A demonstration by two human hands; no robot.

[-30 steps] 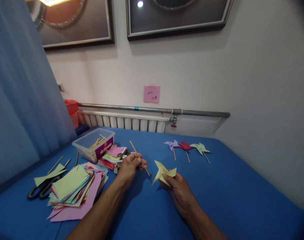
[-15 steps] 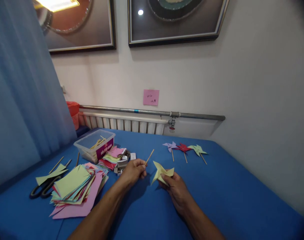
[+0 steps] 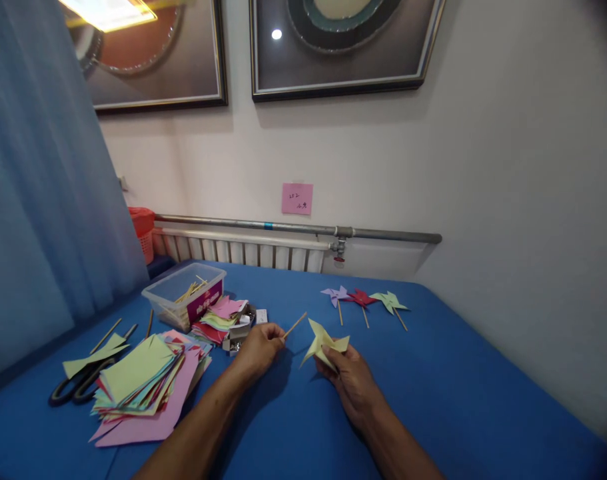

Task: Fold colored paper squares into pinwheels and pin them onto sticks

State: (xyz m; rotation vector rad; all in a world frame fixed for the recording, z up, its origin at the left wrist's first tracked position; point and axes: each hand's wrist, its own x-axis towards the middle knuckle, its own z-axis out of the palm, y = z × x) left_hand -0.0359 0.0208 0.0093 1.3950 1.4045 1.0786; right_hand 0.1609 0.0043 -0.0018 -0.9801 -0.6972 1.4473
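Note:
My left hand (image 3: 261,349) pinches one end of a thin wooden stick (image 3: 296,325), which slants up toward the right. A yellow paper pinwheel (image 3: 323,343) with folded blades is held in my right hand (image 3: 350,380), the thumb pressed on its middle. The stick's free tip is a short way left of the pinwheel, apart from it. Just beyond my left hand lie small open boxes (image 3: 238,337) with shiny metal bits inside. Beside them is a pile of cut coloured paper (image 3: 219,320).
Three finished pinwheels on sticks, purple (image 3: 336,295), red (image 3: 362,299) and green (image 3: 389,302), lie at the back right. A clear plastic tub (image 3: 183,287) holds sticks. At left are a stack of coloured paper (image 3: 138,373) and black-handled scissors (image 3: 86,383) under yellow scraps. A wall stands behind.
The stick in my left hand has tilted lower, more toward level. My right hand still holds the pinwheel in nearly the same place. The view has shifted slightly.

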